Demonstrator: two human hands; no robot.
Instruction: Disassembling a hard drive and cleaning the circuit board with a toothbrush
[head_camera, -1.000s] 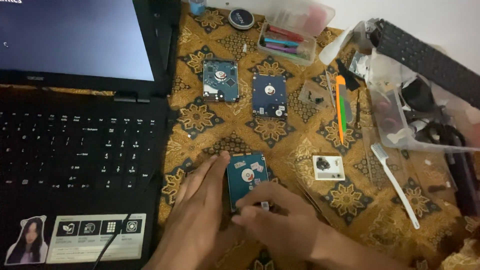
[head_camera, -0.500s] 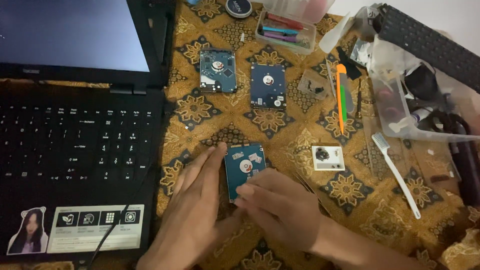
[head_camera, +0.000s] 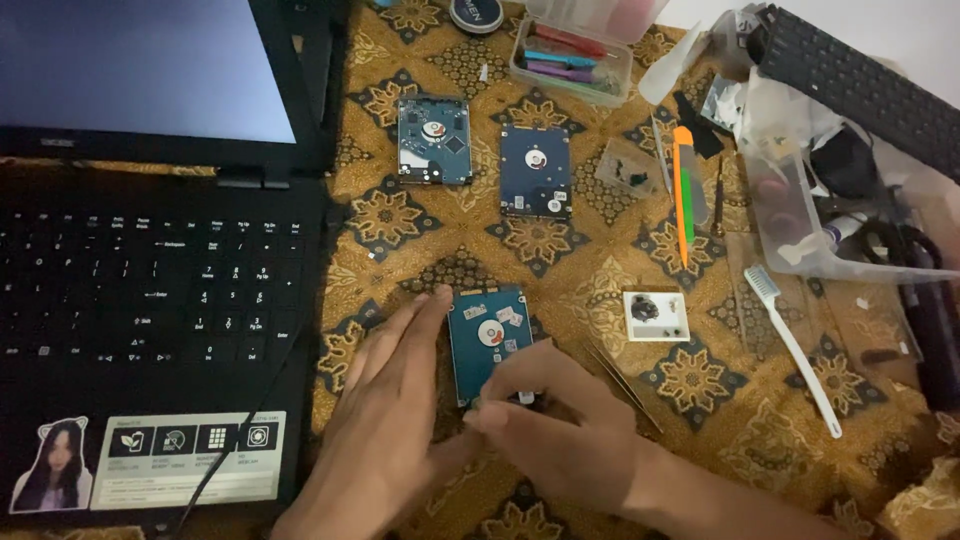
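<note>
A small teal hard drive (head_camera: 487, 337) lies circuit side up on a patterned brown and gold cloth (head_camera: 560, 260). My left hand (head_camera: 385, 400) rests flat against the drive's left edge, fingers straight. My right hand (head_camera: 555, 425) grips the drive's near bottom corner with its fingertips. Two more drives lie farther back: a teal one (head_camera: 434, 140) and a dark blue one (head_camera: 535, 170).
An open black laptop (head_camera: 150, 280) fills the left. A small white tray of screws (head_camera: 655, 314), thin tweezers (head_camera: 622, 386), a white toothbrush (head_camera: 792, 346), an orange and green tool (head_camera: 684, 190), a clear box of tools (head_camera: 572, 62) and a black keyboard (head_camera: 860, 85) lie around.
The view has shifted slightly, so everything sits a bit lower in frame. Both hands stay on the near drive; my right fingers have curled closer onto its bottom corner.
</note>
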